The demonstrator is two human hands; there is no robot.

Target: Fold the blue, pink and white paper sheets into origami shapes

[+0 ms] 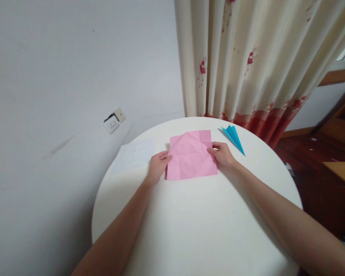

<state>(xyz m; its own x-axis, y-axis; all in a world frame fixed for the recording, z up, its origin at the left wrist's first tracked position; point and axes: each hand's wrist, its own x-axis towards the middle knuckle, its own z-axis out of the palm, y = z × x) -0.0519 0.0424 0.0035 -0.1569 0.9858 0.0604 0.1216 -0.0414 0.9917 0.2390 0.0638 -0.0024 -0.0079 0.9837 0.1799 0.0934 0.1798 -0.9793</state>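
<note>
Both forearms reach from the near edge across the round white table (195,230); a white sheet (136,155) lies flat at about ten o'clock on the tabletop; the left hand (158,165) pinches the left edge of the pink creased paper (191,155), thumb on top; the paper lies flat at twelve o'clock, beyond table centre; the right hand (222,154) pinches its right edge likewise; a blue folded paper plane (234,138) rests at one o'clock, just beside the right hand; a floral curtain (255,61) hangs behind.
</note>
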